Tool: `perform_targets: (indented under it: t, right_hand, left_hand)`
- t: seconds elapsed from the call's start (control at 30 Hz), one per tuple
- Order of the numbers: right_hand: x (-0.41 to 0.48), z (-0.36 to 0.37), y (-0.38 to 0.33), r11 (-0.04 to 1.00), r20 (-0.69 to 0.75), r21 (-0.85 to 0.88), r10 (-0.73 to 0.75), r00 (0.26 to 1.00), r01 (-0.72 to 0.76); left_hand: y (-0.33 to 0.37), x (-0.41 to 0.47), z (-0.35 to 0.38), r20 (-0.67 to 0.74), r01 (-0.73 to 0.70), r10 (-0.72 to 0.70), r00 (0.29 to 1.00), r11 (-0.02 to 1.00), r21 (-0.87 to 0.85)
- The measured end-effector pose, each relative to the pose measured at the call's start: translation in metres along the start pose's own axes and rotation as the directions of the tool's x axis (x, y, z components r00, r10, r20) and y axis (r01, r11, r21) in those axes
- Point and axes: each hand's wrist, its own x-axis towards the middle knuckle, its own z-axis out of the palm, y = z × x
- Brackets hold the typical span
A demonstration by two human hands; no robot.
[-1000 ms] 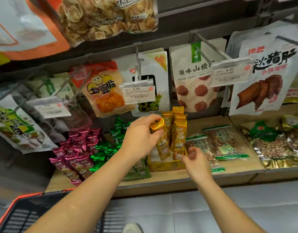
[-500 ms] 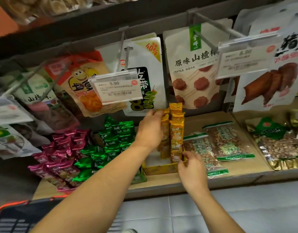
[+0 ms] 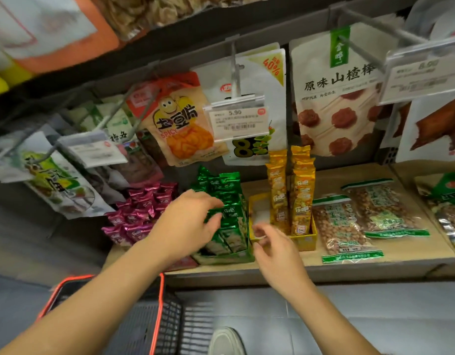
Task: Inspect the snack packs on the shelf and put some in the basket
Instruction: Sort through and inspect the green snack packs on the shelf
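Green foil snack packs (image 3: 229, 190) stand in a green display box on the wooden shelf (image 3: 349, 269). My left hand (image 3: 188, 221) reaches over them, its fingertips and thumb touching the top of the front packs without lifting any. To their right, yellow snack packs (image 3: 300, 190) stand upright in a yellow box (image 3: 307, 242). In front of that box's left part hovers my right hand (image 3: 272, 247), blurred, its fingers loosely curled and holding nothing. The black basket with a red rim (image 3: 159, 303) sits below my left forearm.
Pink foil packs (image 3: 142, 211) lie left of the green ones and flat peanut bags (image 3: 344, 226) lie to the right. Snack bags hang on pegs above, with a price tag (image 3: 238, 119) jutting forward. A shoe (image 3: 227, 340) shows on the grey floor.
My left hand let go of the yellow packs and moved left onto the green packs. My right hand drew back from the yellow box's front. The view tilted down, showing more of the basket.
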Motion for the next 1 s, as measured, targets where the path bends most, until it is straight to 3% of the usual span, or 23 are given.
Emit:
perform_targets:
  t: [0.1,0.17,0.3,0.53,0.73,0.83,0.9,1.0]
  right_hand:
    - [-0.004,0.016,-0.006,1.000,0.120,-0.009,-0.012,0.993,0.013]
    - [-0.005,0.023,-0.007,1.000,0.151,-0.016,0.004,0.989,-0.002]
    - [-0.003,0.033,-0.006,0.995,0.174,-0.077,0.081,0.981,-0.068]
    - [-0.006,0.046,0.011,0.981,0.256,-0.036,0.191,0.947,-0.188]
    - [0.001,0.042,0.007,0.971,0.273,0.010,0.228,0.935,-0.240]
    - [0.006,0.019,-0.018,0.987,0.285,0.047,0.132,0.949,-0.151]
    - [0.006,-0.001,-0.041,0.995,0.340,0.069,0.039,0.940,-0.066]
    - [0.001,-0.037,-0.080,0.998,0.582,0.045,0.001,0.813,-0.034]
  left_hand:
    - [-0.002,-0.006,0.018,0.171,-0.028,0.009,0.985,0.994,0.106]
    - [0.000,-0.006,0.028,0.172,-0.054,0.025,0.985,0.984,0.167]
    - [0.002,-0.004,0.034,0.013,-0.063,0.063,0.998,0.996,0.067]
    - [0.007,-0.009,0.024,-0.221,-0.082,0.043,0.974,0.982,-0.170]
    - [0.026,-0.035,-0.019,-0.434,-0.254,0.191,0.880,0.963,-0.092]
    - [0.031,-0.052,-0.046,-0.511,-0.308,0.233,0.827,0.949,-0.066]
    - [0.033,-0.065,-0.064,-0.548,-0.268,0.122,0.827,0.944,-0.193]
    - [0.036,-0.085,-0.086,-0.499,-0.091,-0.254,0.829,0.818,-0.568]
